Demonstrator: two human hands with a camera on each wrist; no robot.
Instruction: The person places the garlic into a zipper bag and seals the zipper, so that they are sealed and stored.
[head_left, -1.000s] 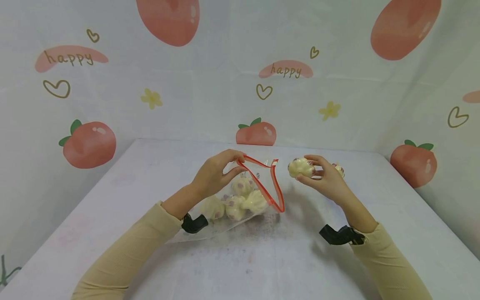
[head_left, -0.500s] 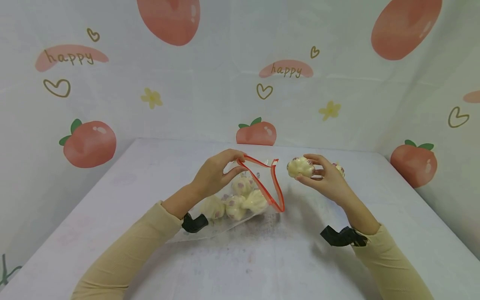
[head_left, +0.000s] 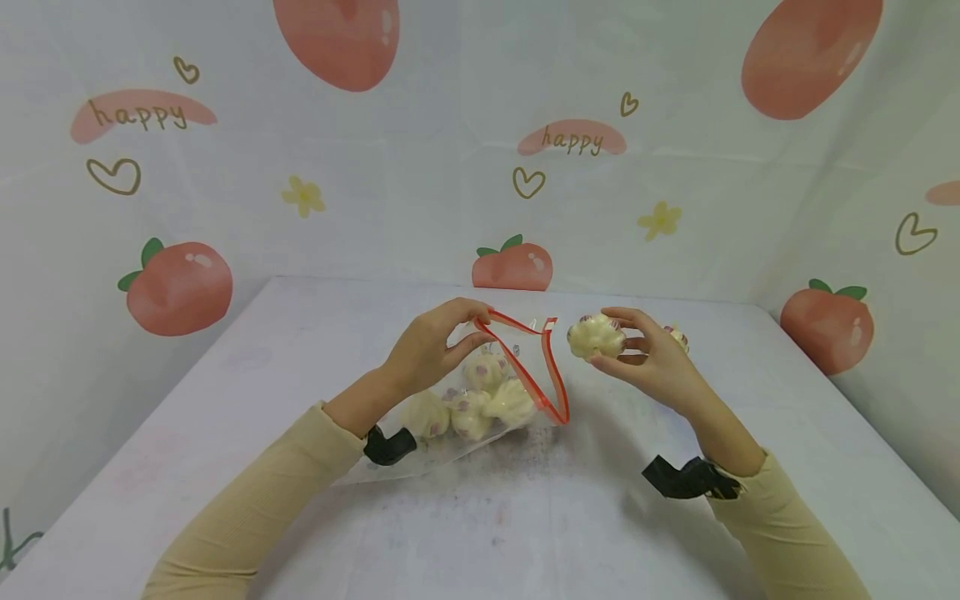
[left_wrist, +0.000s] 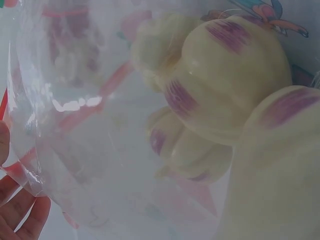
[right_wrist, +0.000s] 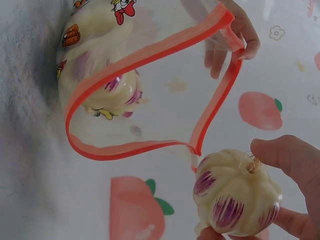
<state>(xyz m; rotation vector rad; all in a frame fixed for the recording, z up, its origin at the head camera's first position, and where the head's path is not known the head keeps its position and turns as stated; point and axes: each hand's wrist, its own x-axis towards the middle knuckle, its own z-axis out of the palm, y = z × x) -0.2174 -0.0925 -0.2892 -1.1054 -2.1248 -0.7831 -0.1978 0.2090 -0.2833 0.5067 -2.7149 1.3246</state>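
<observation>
My left hand [head_left: 431, 343] pinches the red-edged rim of a clear zip bag [head_left: 553, 379], whose mouth gapes toward the right. Inside the bag lie several garlic bulbs [head_left: 471, 415], cream with purple streaks; they fill much of the left wrist view. My right hand [head_left: 656, 358] holds another garlic bulb [head_left: 595, 337] between thumb and fingers, raised a little to the right of the bag mouth. The right wrist view shows this held bulb [right_wrist: 237, 195] just outside the red rim [right_wrist: 125, 152]. Part of one more garlic bulb [head_left: 677, 337] shows behind my right hand.
A pale table [head_left: 495, 533] carries the bag. Behind it hangs a white backdrop [head_left: 420, 225] printed with peaches, hearts and flowers. Black wrist mounts [head_left: 388, 447] sit under both wrists, the left one overlapping the bag in the head view.
My right hand has shifted slightly left with its garlic bulb, closer to the bag mouth. The left hand and the bag have stayed put.
</observation>
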